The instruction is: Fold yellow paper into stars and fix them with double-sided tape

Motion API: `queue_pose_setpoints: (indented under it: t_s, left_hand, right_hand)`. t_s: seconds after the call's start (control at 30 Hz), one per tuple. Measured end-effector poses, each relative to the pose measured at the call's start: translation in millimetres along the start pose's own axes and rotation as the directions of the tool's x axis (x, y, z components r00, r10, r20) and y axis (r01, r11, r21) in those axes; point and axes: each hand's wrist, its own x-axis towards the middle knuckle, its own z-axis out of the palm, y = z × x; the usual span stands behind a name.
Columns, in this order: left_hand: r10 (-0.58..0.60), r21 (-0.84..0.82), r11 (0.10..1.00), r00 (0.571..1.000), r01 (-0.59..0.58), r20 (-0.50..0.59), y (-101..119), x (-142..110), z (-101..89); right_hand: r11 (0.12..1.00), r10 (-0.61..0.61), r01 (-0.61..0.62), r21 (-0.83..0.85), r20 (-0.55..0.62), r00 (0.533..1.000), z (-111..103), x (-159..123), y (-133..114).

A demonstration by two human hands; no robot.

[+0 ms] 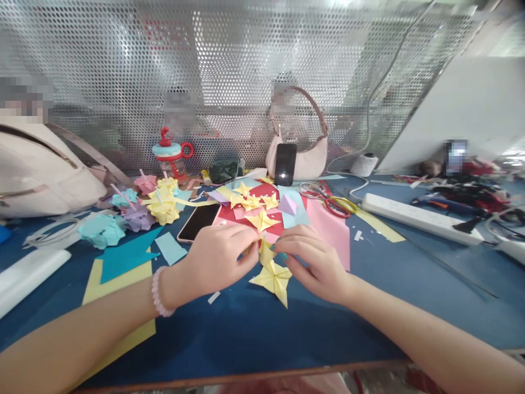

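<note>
My left hand (219, 256), with a pale pink bead bracelet at its wrist, pinches a small piece of folded yellow paper (266, 253). From the other side, the curled fingers of my right hand (314, 261) grip the same piece, and its edges are partly hidden by them. Just below lies a yellow paper star (274, 280) with creased points, close to the right fingertips. Beyond my hands is another yellow paper star (261, 220). A cluster of smaller yellow stars (251, 203) rests behind it on red paper.
A phone (200, 221) lies left of the stars; another phone (286, 164) leans on a handbag (315, 156). Folded paper flowers (102, 230), a cup (169, 156) and yellow sheets (123, 350) are at left. Scissors (341, 206) and a power strip (422, 219) are at right.
</note>
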Motion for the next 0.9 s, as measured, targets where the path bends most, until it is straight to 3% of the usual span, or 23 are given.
queue_pose_setpoints:
  t_s: [0.17,0.43,0.9]
  left_hand:
    - [0.132,-0.053,0.99,0.986,-0.127,0.102,1.2,-0.2,-2.1]
    - [0.286,-0.024,0.958,0.957,-0.287,-0.046,1.6,1.1,-5.4]
    - [0.375,-0.066,0.925,0.927,-0.374,0.006,1.0,3.1,-9.1]
  right_hand:
    - [0.999,0.04,-0.041,-0.013,-0.056,0.998,1.0,0.5,-0.7]
    - [0.993,0.006,0.008,0.115,-0.126,0.992,-5.2,4.6,-1.5]
    - [0.973,-0.001,0.026,0.23,-0.109,0.994,-7.3,5.3,-3.2]
